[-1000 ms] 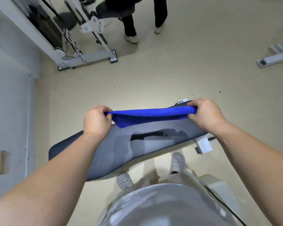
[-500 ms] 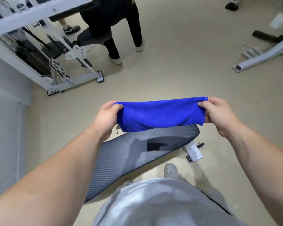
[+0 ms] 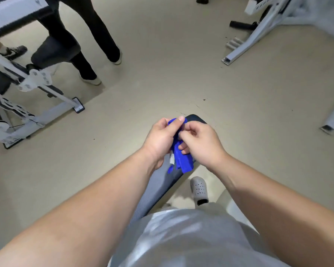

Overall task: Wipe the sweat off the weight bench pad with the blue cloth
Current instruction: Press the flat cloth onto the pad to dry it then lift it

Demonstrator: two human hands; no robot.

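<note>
The blue cloth (image 3: 182, 160) is folded into a narrow hanging bundle, pinched between both hands held close together above the bench. My left hand (image 3: 161, 139) grips its top, thumb on the upper edge. My right hand (image 3: 200, 144) holds it from the right side, fingers curled into the fold. The dark grey weight bench pad (image 3: 158, 186) runs beneath my arms, from its far end near my fingertips back toward my body; my forearms hide most of it. The cloth hangs clear of the pad.
A person in black trousers (image 3: 89, 43) stands at the upper left beside a white gym machine (image 3: 37, 101). White machine frames (image 3: 256, 31) stand at the upper right and right edge. My grey clog (image 3: 199, 188) rests on the beige floor.
My hands have come together, folding the cloth from a wide stretched sheet into a narrow bundle. The view has swung so the bench now runs lengthwise under me.
</note>
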